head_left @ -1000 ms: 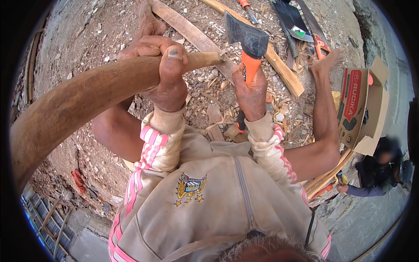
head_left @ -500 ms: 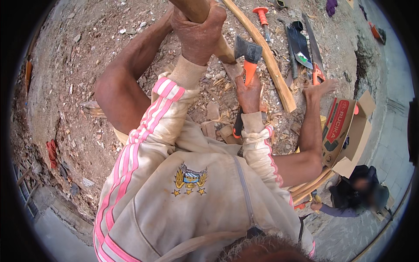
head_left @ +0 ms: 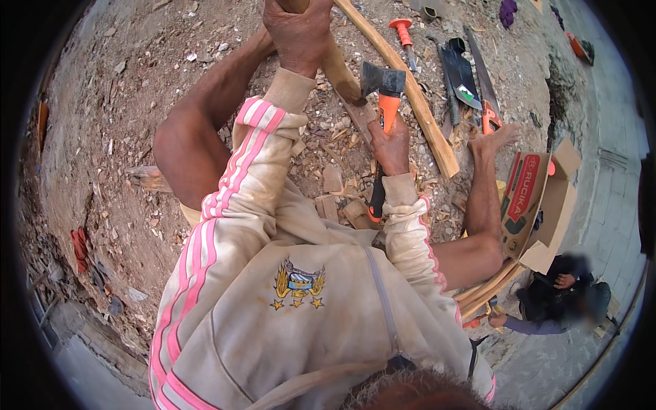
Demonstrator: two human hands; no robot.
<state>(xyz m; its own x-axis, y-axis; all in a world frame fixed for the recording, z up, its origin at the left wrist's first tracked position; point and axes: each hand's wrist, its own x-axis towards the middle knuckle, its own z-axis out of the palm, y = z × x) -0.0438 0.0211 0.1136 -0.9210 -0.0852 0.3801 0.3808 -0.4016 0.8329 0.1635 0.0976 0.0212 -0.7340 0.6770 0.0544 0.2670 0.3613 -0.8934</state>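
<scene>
My left hand [head_left: 297,35] is closed around a thick brown wooden branch [head_left: 338,72] at the top of the view; its upper end leaves the picture and its lower end meets a flat board [head_left: 363,121] on the ground. Just to its right, my right hand [head_left: 389,147] grips a hatchet [head_left: 383,83] with an orange and black handle, held close below the dark head, whose blade is beside the branch's lower end. Wood chips and small offcuts [head_left: 359,213] lie beneath and around the right hand, between my bent bare legs.
A long split timber [head_left: 427,123], orange-guarded chisel [head_left: 403,37], black-bladed tool [head_left: 459,75] and handsaw [head_left: 490,113] lie ahead. An open cardboard box [head_left: 557,205] and wood strips [head_left: 488,287] are right. A crouching co-worker [head_left: 547,301] is at lower right. Stony ground [head_left: 109,191] surrounds me.
The branch has swung from pointing left across my body to running up out of view, my left hand moving up with it. The hatchet has shifted slightly. The co-worker has moved slightly.
</scene>
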